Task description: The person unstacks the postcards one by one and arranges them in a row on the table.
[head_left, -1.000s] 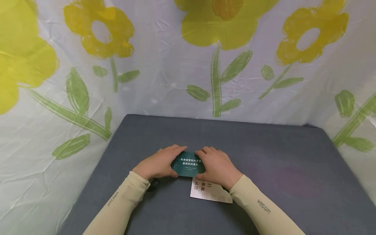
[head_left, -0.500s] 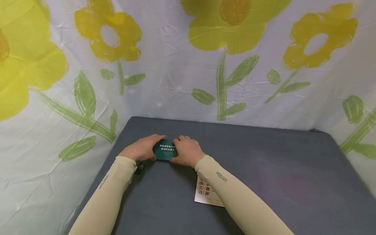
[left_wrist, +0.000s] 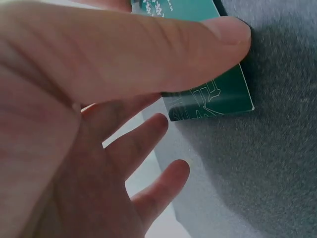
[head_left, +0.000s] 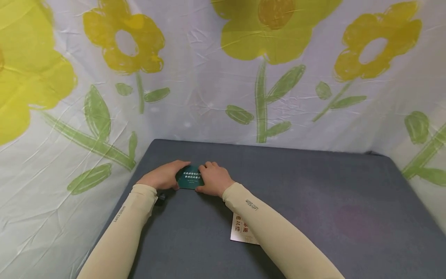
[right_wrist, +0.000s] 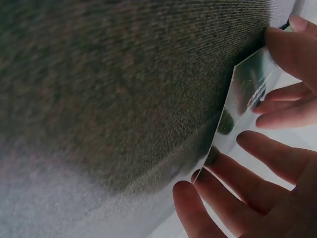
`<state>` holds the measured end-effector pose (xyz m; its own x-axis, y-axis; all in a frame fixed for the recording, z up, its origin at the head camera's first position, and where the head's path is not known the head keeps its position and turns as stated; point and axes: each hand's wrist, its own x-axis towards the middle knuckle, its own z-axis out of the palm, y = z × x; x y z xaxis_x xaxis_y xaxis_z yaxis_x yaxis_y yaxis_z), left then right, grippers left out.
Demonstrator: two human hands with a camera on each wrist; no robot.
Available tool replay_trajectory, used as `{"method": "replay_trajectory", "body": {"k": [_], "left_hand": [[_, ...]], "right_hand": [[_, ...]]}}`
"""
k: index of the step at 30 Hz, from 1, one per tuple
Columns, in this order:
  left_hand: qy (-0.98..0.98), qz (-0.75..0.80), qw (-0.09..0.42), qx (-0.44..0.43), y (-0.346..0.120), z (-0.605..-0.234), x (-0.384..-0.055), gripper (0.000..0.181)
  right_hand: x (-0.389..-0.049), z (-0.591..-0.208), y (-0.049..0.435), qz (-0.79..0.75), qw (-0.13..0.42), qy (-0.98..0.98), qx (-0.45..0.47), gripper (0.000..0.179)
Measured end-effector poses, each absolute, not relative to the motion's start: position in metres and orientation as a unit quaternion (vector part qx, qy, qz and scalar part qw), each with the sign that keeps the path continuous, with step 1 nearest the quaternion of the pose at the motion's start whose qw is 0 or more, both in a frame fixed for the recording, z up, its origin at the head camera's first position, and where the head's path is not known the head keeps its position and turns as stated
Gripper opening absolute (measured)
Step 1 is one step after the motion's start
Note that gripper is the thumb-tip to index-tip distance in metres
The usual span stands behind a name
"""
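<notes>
A dark green card (head_left: 189, 179) with white characters lies flat between both hands, close over the grey tabletop at its far left part. At its left end, my left hand (head_left: 161, 176) holds it, the thumb (left_wrist: 213, 47) running across the card's near corner in the left wrist view. My right hand (head_left: 214, 179) grips the right end between thumb and fingers. In the right wrist view, fingertips (right_wrist: 184, 191) sit at the card's edge. The hands cover both ends of the card.
A pale pink card (head_left: 240, 231) with red characters lies on the grey table (head_left: 313, 201), partly hidden under the right sleeve (head_left: 275, 223). Behind the table hangs a white curtain (head_left: 195, 85) printed with yellow flowers.
Both hands have carried the green card left and away from the body, mostly in the first half second, then slightly further left. The right sleeve now covers more of the pink card.
</notes>
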<state>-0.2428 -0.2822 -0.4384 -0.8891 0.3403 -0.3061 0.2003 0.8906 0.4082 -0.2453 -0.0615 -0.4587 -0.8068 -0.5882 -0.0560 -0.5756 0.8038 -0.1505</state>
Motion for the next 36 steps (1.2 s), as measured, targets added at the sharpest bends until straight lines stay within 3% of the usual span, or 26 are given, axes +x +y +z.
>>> {"method": "replay_trajectory", "body": {"k": [7, 12, 16, 22, 27, 36], "left_hand": [[0.953, 0.195, 0.192, 0.132, -0.291, -0.441, -0.245, 0.098], [0.952, 0.213, 0.179, 0.125, -0.289, -0.442, -0.238, 0.102], [0.961, 0.204, 0.141, 0.124, -0.280, -0.445, -0.227, 0.101], [0.972, 0.175, 0.086, 0.130, -0.253, -0.446, -0.209, 0.090], [0.957, 0.210, 0.108, 0.170, -0.202, -0.437, -0.192, 0.088], [0.921, 0.208, 0.183, 0.274, -0.126, -0.443, -0.153, 0.121]], "right_hand": [[-0.244, -0.458, -0.068, -0.052, 0.060, 0.949, -0.305, 0.075], [-0.244, -0.457, -0.061, -0.079, 0.072, 0.947, -0.303, 0.095], [-0.237, -0.450, -0.042, -0.118, 0.077, 0.948, -0.285, 0.110], [-0.210, -0.431, 0.009, -0.155, 0.104, 0.948, -0.258, 0.108], [-0.175, -0.426, 0.064, -0.158, 0.112, 0.948, -0.253, 0.106], [-0.112, -0.443, 0.132, -0.174, 0.115, 0.950, -0.233, 0.123]]}}
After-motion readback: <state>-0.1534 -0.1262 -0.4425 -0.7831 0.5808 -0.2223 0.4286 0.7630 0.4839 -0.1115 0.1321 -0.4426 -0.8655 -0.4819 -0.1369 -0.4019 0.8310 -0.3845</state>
